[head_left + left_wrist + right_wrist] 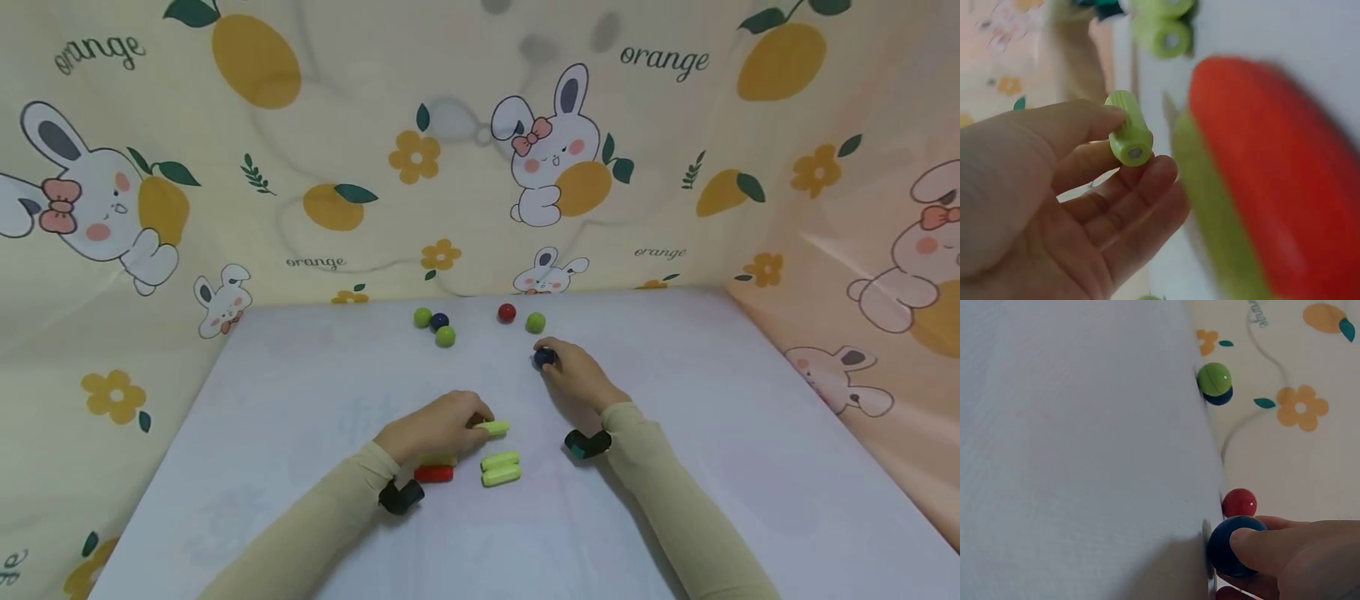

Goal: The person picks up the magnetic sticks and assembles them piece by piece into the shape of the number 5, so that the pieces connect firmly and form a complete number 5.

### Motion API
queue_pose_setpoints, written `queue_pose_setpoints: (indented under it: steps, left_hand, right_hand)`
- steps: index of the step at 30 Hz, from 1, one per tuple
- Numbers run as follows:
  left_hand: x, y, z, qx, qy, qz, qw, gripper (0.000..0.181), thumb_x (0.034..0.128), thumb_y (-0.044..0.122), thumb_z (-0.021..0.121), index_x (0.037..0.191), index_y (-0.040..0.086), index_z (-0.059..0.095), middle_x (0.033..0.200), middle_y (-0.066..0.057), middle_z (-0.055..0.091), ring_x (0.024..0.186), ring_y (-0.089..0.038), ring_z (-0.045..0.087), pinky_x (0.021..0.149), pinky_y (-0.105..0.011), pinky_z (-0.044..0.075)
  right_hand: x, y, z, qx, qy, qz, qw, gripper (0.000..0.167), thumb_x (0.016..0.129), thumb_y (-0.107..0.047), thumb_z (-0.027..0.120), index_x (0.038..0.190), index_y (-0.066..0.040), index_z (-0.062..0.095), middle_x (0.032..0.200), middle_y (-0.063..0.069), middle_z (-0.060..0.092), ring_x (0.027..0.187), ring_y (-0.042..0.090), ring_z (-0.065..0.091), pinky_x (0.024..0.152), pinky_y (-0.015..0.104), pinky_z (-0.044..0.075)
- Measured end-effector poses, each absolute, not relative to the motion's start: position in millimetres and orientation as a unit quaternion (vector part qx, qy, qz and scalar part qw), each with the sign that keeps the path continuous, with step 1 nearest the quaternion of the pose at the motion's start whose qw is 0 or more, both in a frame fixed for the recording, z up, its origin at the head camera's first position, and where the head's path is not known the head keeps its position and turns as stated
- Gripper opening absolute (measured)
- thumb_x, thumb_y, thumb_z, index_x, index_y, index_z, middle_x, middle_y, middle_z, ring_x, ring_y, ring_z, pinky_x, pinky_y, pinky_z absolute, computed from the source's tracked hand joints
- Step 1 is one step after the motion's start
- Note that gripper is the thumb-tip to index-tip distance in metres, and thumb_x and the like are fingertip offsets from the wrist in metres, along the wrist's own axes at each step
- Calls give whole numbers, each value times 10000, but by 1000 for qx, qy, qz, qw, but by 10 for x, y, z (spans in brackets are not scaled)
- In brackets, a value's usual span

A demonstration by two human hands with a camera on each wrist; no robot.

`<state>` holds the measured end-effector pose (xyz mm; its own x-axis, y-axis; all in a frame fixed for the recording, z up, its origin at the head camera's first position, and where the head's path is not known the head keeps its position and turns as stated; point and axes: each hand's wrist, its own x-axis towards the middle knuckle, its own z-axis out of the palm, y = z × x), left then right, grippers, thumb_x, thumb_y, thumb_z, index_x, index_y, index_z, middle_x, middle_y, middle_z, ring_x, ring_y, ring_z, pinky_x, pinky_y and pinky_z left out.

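My left hand (441,425) pinches a light green rod (495,428) between thumb and fingers. In the left wrist view that rod (1129,128) is ribbed, with a small metal disc in its end. My right hand (577,377) holds a dark blue ball (543,358) farther back on the table; the right wrist view shows the thumb across this ball (1221,547). A red rod (433,474) lies near my left wrist, against a yellow-green rod (438,459) partly covered by that hand. Two light green rods (501,476) lie side by side to the right.
At the back left are two green balls (446,336) and a dark blue ball (439,322), close together. A red ball (507,313) and a green ball (536,322) stand beyond my right hand. Patterned cloth (360,108) rises behind the white table (300,400).
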<state>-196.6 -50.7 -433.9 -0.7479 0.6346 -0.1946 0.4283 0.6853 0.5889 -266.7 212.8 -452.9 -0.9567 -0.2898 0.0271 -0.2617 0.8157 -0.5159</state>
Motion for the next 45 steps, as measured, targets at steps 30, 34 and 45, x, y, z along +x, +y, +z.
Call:
queue_pose_setpoints:
  steps: [30, 34, 45]
  left_hand:
    - [-2616, -598, -4309, 203, 872, 333, 297, 261, 1078, 138, 440, 1327, 150, 521, 774, -60, 589, 596, -155, 573, 529, -240, 524]
    - [-2626, -547, -4256, 200, 879, 320, 293, 258, 1076, 144, 447, 1319, 146, 531, 797, -69, 606, 599, -157, 583, 538, -246, 523]
    - [-2672, -455, -4221, 202, 889, 296, 283, 211, 1073, 160, 469, 1242, 109, 585, 796, -66, 615, 609, -160, 594, 543, -239, 519]
  right_hand:
    - [-2621, 1981, -4548, -166, 827, -506, 178, 326, 1023, -168, 599, 1312, -98, 465, 1284, 214, 657, 1152, 274, 620, 1016, 436, 388]
    - [-2620, 1973, -4552, -167, 824, -513, 172, 316, 1021, -146, 597, 1302, -89, 464, 1290, 227, 655, 1150, 271, 630, 1014, 418, 394]
    - [-2585, 1903, -4564, -180, 826, -510, 159, 271, 974, -67, 643, 1213, -40, 518, 1275, 230, 667, 1157, 280, 641, 948, 347, 457]
